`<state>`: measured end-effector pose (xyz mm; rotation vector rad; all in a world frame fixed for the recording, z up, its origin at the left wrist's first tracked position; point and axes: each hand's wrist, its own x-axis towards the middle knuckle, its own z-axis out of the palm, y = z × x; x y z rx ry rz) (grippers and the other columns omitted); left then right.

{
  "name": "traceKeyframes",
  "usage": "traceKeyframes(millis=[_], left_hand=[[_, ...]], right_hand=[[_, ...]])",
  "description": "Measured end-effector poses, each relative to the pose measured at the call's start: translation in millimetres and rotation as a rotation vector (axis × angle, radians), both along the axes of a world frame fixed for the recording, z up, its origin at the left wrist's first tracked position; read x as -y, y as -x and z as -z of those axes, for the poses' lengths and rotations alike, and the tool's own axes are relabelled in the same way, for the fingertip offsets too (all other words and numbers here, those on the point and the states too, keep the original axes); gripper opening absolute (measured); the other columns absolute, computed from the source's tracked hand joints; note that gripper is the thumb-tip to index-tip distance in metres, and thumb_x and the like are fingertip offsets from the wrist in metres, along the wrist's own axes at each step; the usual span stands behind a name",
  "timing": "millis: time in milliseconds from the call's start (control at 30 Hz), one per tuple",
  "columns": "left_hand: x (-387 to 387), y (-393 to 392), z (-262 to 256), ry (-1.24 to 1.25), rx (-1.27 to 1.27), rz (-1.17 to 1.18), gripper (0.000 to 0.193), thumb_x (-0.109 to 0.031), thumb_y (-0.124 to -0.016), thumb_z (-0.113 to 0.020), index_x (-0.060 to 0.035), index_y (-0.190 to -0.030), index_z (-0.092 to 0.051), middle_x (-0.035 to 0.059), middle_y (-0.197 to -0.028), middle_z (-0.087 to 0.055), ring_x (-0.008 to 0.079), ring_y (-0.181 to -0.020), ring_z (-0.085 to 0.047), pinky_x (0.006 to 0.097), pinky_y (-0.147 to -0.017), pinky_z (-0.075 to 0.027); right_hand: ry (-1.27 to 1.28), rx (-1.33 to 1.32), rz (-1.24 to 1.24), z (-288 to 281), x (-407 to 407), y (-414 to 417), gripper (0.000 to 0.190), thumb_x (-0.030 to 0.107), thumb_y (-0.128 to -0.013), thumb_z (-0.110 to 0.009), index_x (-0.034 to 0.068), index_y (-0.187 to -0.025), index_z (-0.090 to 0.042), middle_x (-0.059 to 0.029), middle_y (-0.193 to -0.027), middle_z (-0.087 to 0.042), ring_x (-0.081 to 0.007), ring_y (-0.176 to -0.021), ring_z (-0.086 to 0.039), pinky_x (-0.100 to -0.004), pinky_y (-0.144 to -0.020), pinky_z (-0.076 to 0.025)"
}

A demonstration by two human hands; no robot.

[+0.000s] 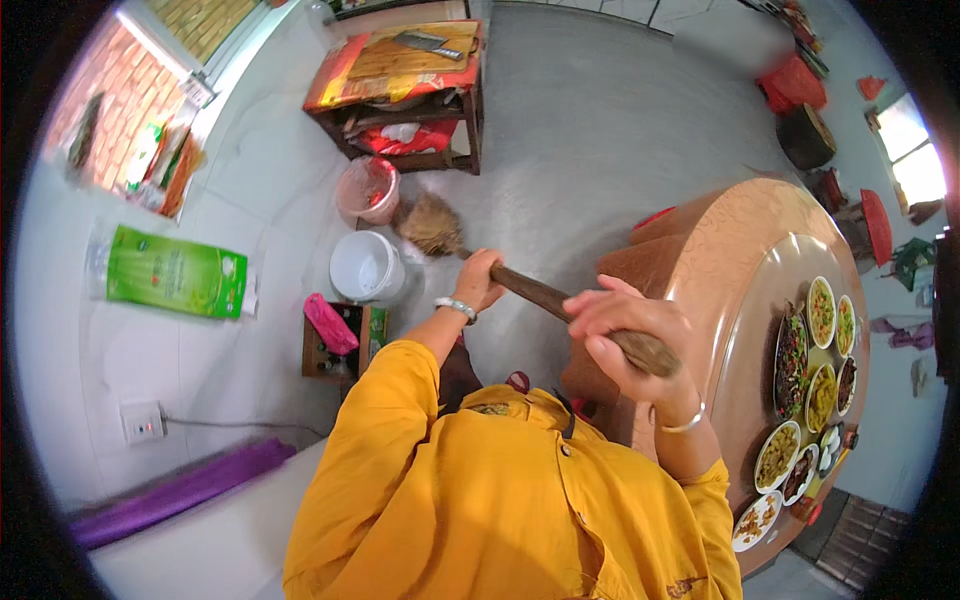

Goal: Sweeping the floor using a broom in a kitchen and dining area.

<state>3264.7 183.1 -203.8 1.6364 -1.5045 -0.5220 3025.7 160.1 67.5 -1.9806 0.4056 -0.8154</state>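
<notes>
A straw broom with a thick wooden handle [536,289] slants across the space before me. My left hand [480,280] grips the handle low down, close to the bristles. Near its upper end, my right hand [634,330] is wrapped around the wood, with the thumb below and the fingers over the top. The broom's straw head [429,223] rests on the grey floor [555,150], beside a pinkish plastic bucket [369,191] and a white plastic bucket [366,264].
On my right stands a round table [694,300] bearing several dishes of food. Ahead left, a low wooden stand [472,139] carries a cutting board [382,56] and a cleaver [421,41]. A wooden crate [315,349] holding bottles sits by the left wall.
</notes>
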Motion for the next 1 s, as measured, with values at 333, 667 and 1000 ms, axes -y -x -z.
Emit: traceKeyframes(millis=[333,667,1000], left_hand=[[101.8,-80.9,8.2,-0.132,0.084,0.112,0.023,-0.011,-0.063,-0.067,-0.0091,-0.081,-0.053,0.0126,-0.085,-0.057,0.0351,-0.085,-0.056,0.0429,-0.073,-0.046],[225.5,-80.8,-9.5,-0.021,-0.029,0.624,0.025,-0.015,-0.063,-0.071,-0.0111,-0.079,-0.053,0.0088,-0.082,-0.057,0.0325,-0.082,-0.057,0.0412,-0.068,-0.045],[186.7,-82.2,-94.3,0.115,-0.189,0.642,0.022,-0.010,-0.063,-0.069,-0.0068,-0.072,-0.050,0.0120,-0.071,-0.053,0.0343,-0.067,-0.054,0.0412,-0.058,-0.042]], right_hand=[[-0.137,-0.050,0.288,-20.2,75.7,-103.2,0.003,0.008,-0.076,-0.064,0.005,-0.076,-0.062,-0.0062,-0.077,-0.069,-0.0219,-0.086,-0.068,-0.0467,-0.095,-0.038],[0.333,-0.319,0.293,-45.5,94.0,-180.6,0.016,0.004,-0.066,-0.069,0.003,-0.079,-0.062,-0.0106,-0.076,-0.065,-0.0253,-0.084,-0.067,-0.0531,-0.100,-0.034],[0.080,0.193,0.355,-115.9,116.6,-134.3,0.021,0.019,-0.080,-0.066,0.006,-0.069,-0.053,-0.0102,-0.060,-0.059,-0.0243,-0.057,-0.063,-0.0556,-0.092,-0.043]])
